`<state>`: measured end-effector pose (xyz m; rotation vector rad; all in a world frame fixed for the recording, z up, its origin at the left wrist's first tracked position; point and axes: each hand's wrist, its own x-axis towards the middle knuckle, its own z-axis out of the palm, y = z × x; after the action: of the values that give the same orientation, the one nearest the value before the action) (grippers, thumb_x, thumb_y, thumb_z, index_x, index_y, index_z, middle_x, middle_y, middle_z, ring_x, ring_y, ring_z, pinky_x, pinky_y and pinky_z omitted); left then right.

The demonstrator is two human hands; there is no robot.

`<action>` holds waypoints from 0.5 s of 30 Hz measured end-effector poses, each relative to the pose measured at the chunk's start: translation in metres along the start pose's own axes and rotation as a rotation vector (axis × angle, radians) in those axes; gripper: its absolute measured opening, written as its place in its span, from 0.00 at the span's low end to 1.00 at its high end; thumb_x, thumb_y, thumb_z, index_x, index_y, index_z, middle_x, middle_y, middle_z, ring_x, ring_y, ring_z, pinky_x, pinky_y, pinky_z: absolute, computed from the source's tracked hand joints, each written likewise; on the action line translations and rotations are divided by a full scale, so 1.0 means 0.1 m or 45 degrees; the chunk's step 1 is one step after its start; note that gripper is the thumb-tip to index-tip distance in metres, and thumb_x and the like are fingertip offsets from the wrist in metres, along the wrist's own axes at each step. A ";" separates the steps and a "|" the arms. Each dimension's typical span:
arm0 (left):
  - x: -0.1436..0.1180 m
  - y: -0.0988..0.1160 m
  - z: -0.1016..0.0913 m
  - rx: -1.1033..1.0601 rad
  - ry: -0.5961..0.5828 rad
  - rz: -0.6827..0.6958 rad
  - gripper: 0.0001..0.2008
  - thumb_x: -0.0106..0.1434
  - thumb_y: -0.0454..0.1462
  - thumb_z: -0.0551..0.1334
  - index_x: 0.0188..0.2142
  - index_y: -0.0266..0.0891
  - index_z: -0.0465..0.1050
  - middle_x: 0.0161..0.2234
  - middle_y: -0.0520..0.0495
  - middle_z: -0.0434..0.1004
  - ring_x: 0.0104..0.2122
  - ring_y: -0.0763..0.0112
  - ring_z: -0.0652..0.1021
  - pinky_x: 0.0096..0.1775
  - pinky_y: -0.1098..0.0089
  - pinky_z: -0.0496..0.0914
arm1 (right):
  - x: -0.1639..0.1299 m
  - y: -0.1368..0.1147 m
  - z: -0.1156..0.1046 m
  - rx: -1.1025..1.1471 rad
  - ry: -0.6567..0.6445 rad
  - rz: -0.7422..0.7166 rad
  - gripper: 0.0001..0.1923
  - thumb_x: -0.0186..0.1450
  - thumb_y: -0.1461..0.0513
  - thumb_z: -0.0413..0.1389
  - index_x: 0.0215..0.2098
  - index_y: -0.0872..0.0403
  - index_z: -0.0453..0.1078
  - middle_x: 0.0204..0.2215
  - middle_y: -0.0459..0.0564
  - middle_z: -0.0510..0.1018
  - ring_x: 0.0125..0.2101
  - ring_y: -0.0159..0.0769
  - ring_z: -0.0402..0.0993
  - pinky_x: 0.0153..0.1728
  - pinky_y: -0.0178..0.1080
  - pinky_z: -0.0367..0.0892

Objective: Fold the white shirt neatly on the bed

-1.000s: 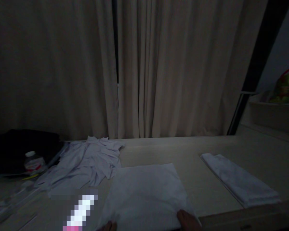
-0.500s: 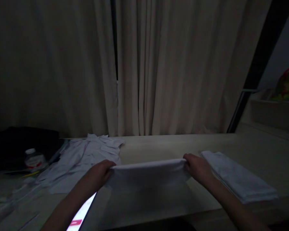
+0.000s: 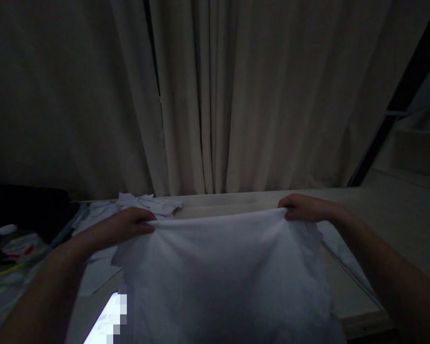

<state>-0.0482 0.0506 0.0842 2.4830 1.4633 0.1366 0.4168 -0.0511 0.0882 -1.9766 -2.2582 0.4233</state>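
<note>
1. The pale worktop [image 3: 397,224] in front of me runs back to the foot of the curtains.
2. A crumpled white garment [image 3: 143,206] lies on it at the back left.
3. Farther left, a plastic bottle [image 3: 16,241] with a red-marked label lies in front of something dark I cannot make out.
4. A folded white cloth [image 3: 338,258] lies on the right side, partly hidden behind my forearm.
5. A lit screen [image 3: 105,322] lies at the near edge.

In dim light, the left hand [image 3: 129,224] and right hand [image 3: 303,209] each pinch a top corner of a white cloth [image 3: 225,272], lifted over the bench [image 3: 390,229]; crumpled shirts [image 3: 143,205] lie before drawn curtains [image 3: 218,95].
</note>
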 end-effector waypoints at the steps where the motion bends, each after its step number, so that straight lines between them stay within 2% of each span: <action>1: 0.21 -0.08 0.15 -0.007 -0.074 0.005 0.19 0.57 0.43 0.53 0.38 0.31 0.74 0.35 0.51 0.80 0.37 0.71 0.76 0.41 0.74 0.66 | 0.21 0.08 0.19 -0.058 -0.013 0.025 0.14 0.56 0.71 0.49 0.37 0.62 0.74 0.33 0.46 0.79 0.33 0.27 0.73 0.33 0.28 0.60; 4: 0.79 -0.25 0.81 0.039 -0.080 -0.093 0.15 0.56 0.39 0.54 0.37 0.34 0.74 0.39 0.46 0.80 0.40 0.68 0.77 0.43 0.73 0.67 | 0.79 0.29 0.92 -0.152 -0.006 0.126 0.17 0.56 0.73 0.48 0.39 0.61 0.74 0.37 0.51 0.80 0.38 0.32 0.75 0.39 0.33 0.63; 7: 1.07 -0.30 1.61 0.117 -0.018 -0.244 0.23 0.60 0.35 0.49 0.53 0.28 0.64 0.50 0.32 0.74 0.48 0.59 0.75 0.49 0.61 0.68 | 1.12 0.41 1.72 -0.237 0.096 0.281 0.22 0.58 0.74 0.46 0.49 0.65 0.69 0.47 0.67 0.75 0.48 0.46 0.71 0.48 0.48 0.63; 9: 1.02 -0.33 2.13 0.141 0.003 -0.224 0.24 0.62 0.36 0.47 0.57 0.30 0.60 0.57 0.33 0.67 0.55 0.59 0.70 0.54 0.58 0.64 | 1.15 0.48 2.20 -0.256 0.121 0.309 0.26 0.58 0.72 0.49 0.56 0.63 0.63 0.56 0.70 0.67 0.57 0.51 0.63 0.55 0.53 0.57; 11: 0.85 -0.38 2.58 0.188 0.054 -0.194 0.25 0.64 0.41 0.46 0.58 0.34 0.59 0.61 0.36 0.63 0.60 0.59 0.65 0.59 0.57 0.59 | 1.06 0.56 2.61 -0.235 0.143 0.279 0.28 0.60 0.66 0.52 0.60 0.58 0.59 0.61 0.66 0.60 0.61 0.51 0.55 0.59 0.52 0.52; 13: 0.65 -0.44 2.93 0.233 0.096 -0.221 0.27 0.64 0.45 0.46 0.59 0.38 0.58 0.62 0.37 0.59 0.62 0.56 0.61 0.61 0.54 0.57 | 0.92 0.66 2.94 -0.184 0.198 0.268 0.28 0.64 0.56 0.51 0.61 0.55 0.57 0.63 0.63 0.57 0.62 0.50 0.53 0.61 0.51 0.51; 15: 0.53 -0.47 3.16 0.258 0.106 -0.234 0.27 0.64 0.47 0.46 0.60 0.40 0.58 0.63 0.38 0.57 0.63 0.54 0.58 0.61 0.49 0.56 | 0.81 0.74 3.15 -0.130 0.253 0.294 0.30 0.66 0.50 0.46 0.62 0.55 0.56 0.63 0.64 0.56 0.63 0.51 0.51 0.62 0.52 0.50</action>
<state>0.0040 0.0640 -0.2349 2.5059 1.8141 0.0599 0.3925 -0.0056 -0.2419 -2.2298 -1.9784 0.1251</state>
